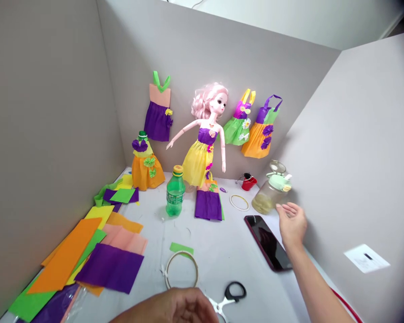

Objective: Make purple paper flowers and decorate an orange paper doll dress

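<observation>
My right hand (292, 224) is at the right, fingers loosely bent and apart, with nothing visible in it. It is just beside a clear drink bottle (267, 195) with a pale green lid, flipped up; whether they touch I cannot tell. Under my right wrist lies a dark smartphone (268, 242). At the bottom edge my left hand (190, 306) shows its palm, loosely curled and open, partly cut off by the frame. Right behind it are a tape roll (166, 272) and scissors (235, 291) with black handles, partly hidden by that hand. A green strip (175, 246) lies behind the tape.
Coloured fabric-like sheets (111, 267) are piled at the left. A pink-haired doll (205, 143) stands at the back, near a green bottle (175, 193) and a bottle in an orange dress (146, 172). Small dresses (261, 134) hang on the rear panel. A red bucket (248, 183) and a ring (239, 208) are back right.
</observation>
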Demonstrator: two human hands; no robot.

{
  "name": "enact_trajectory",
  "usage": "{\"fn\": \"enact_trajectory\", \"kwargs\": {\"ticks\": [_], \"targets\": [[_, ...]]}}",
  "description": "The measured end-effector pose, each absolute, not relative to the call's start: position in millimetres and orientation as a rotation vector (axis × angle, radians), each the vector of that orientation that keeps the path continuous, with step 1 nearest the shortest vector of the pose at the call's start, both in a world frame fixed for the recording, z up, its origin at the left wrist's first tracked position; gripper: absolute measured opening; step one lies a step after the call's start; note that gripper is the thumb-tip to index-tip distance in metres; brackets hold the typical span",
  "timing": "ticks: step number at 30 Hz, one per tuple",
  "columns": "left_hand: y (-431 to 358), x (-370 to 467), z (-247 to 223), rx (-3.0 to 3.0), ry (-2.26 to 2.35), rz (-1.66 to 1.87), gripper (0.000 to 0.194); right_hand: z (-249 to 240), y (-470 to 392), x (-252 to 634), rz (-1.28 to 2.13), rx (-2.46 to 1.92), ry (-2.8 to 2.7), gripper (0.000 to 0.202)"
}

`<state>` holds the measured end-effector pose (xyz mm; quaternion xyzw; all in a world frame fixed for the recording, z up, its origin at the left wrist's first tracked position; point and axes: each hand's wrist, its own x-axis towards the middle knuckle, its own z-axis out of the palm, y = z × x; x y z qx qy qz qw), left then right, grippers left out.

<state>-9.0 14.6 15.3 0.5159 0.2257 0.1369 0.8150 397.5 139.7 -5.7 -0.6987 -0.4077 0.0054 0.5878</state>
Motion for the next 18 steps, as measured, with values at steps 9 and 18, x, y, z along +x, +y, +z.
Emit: {"fn": "enact_trajectory", "kwargs": {"ticks": [9, 18], "targets": [[44.2, -48.3, -6.7, 1.928, 1.126, 0.553, 0.028, 32.7, 15.8, 241.2, 0.904, -1.411, -2.196, 0.027], [42.5, -56.2, -12.4, 2.107, 1.176, 0.405, 0.010, 13.3, -17.1, 232.4, 0.563, -1.672, -2.673, 0.017]]}}
